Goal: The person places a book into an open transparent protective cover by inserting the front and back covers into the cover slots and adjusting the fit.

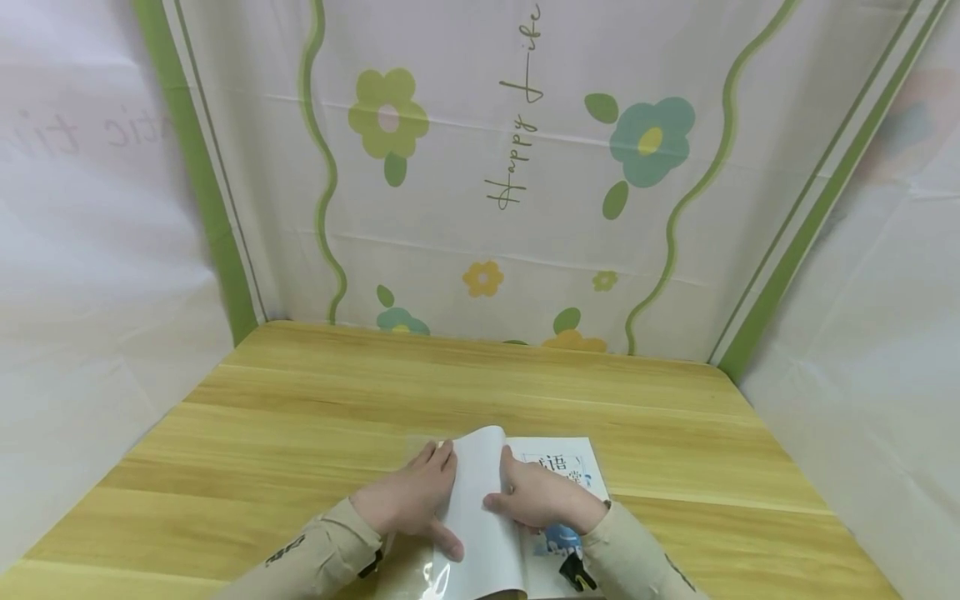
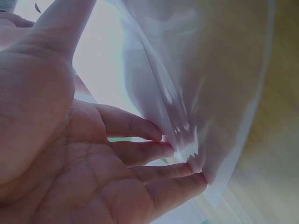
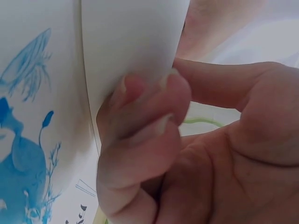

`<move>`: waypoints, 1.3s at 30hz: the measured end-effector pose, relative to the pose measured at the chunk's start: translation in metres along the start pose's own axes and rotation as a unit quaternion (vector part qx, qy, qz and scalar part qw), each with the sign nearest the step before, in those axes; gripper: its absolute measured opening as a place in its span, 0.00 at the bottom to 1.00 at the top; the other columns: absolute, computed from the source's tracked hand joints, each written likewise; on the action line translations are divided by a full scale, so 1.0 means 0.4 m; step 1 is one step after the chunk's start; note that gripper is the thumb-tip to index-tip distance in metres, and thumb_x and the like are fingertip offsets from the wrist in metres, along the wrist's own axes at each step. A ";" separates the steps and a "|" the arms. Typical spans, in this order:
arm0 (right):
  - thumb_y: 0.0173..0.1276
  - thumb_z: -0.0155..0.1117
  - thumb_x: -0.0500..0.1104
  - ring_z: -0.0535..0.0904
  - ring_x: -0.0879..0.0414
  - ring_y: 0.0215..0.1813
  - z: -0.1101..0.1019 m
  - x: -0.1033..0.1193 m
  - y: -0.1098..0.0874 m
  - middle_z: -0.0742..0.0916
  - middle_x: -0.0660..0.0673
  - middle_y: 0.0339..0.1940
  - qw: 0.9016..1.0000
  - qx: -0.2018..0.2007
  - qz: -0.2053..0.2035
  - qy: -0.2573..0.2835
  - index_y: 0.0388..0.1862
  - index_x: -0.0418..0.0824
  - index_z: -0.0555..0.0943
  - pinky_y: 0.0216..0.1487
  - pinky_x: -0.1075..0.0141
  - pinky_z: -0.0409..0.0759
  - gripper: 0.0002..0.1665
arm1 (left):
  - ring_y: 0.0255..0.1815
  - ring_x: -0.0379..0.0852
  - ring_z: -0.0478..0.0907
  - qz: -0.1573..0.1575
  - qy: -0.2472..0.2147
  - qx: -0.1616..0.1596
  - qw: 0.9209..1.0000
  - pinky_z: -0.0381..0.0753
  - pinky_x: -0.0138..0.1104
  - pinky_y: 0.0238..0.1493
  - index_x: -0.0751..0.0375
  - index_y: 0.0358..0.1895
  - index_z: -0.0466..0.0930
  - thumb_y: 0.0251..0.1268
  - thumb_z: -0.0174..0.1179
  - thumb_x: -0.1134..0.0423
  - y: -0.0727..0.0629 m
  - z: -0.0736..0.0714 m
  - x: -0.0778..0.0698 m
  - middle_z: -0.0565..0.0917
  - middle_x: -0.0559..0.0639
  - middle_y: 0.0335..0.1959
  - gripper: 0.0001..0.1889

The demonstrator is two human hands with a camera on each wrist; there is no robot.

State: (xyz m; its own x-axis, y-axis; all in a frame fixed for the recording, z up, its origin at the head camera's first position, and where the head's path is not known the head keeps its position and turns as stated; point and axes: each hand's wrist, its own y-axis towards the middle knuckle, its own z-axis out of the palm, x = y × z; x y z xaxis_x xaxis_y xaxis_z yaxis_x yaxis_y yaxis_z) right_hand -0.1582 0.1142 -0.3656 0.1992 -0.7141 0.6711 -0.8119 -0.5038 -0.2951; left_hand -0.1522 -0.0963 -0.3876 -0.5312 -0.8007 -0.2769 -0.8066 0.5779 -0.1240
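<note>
A book [image 1: 555, 450] with blue pictures and printed characters lies on the table in the head view, its blank white cover [image 1: 480, 500] raised and bent over toward the left. My right hand [image 1: 543, 496] pinches this cover, thumb on one face and curled fingers behind it; the right wrist view shows the grip on the white sheet [image 3: 135, 37] close up. On the left, my left hand [image 1: 416, 492] lies with extended fingers along the cover's edge. Its fingertips touch a clear plastic film [image 2: 210, 84] in the left wrist view. The hands partly hide the book.
A wooden table [image 1: 465, 379] extends around the book. Behind it hangs a white cloth [image 1: 442, 208] printed with flowers and lettering, and more cloth closes both sides. Beneath my right wrist sits a small black item [image 1: 576, 573].
</note>
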 end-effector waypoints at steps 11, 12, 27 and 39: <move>0.72 0.61 0.46 0.64 0.60 0.10 -0.006 -0.002 0.000 0.73 0.49 0.10 1.000 0.012 0.001 0.008 0.74 0.20 0.43 0.11 0.68 0.65 0.51 | 0.70 0.75 0.54 -0.002 0.000 -0.004 1.000 0.57 0.54 0.70 0.84 0.69 0.56 0.33 0.74 0.32 0.000 -0.002 -0.001 0.57 0.77 0.71 0.68; 0.72 0.61 0.46 0.64 0.60 0.10 -0.007 -0.003 0.000 0.73 0.49 0.10 1.000 0.014 0.001 0.007 0.74 0.20 0.43 0.11 0.68 0.65 0.51 | 0.70 0.75 0.54 -0.001 0.000 -0.005 1.000 0.57 0.54 0.70 0.84 0.69 0.56 0.33 0.74 0.32 0.000 -0.003 -0.001 0.57 0.78 0.70 0.68; 0.70 0.62 0.46 0.68 0.57 0.12 -0.010 -0.004 -0.001 0.78 0.44 0.14 1.000 0.013 0.005 0.006 0.75 0.21 0.45 0.11 0.66 0.70 0.51 | 0.70 0.73 0.55 0.011 0.009 -0.004 1.000 0.57 0.52 0.71 0.85 0.68 0.56 0.35 0.74 0.32 0.003 -0.003 0.000 0.58 0.78 0.70 0.67; 0.70 0.63 0.46 0.69 0.57 0.12 -0.010 -0.001 -0.001 0.79 0.43 0.15 1.000 0.014 0.007 0.003 0.75 0.21 0.45 0.11 0.65 0.70 0.52 | 0.71 0.73 0.55 0.011 0.006 -0.008 1.000 0.56 0.53 0.71 0.85 0.68 0.55 0.34 0.74 0.32 0.004 0.000 0.007 0.58 0.78 0.70 0.68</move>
State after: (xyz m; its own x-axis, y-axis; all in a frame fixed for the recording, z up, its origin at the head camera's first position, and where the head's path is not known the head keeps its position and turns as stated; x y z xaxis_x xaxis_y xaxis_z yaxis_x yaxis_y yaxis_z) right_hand -0.1602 0.1167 -0.3629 0.1841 -0.7178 0.6715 -0.7989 -0.5073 -0.3232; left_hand -0.1548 -0.0977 -0.3886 -0.5521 -0.7892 -0.2690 -0.7982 0.5935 -0.1028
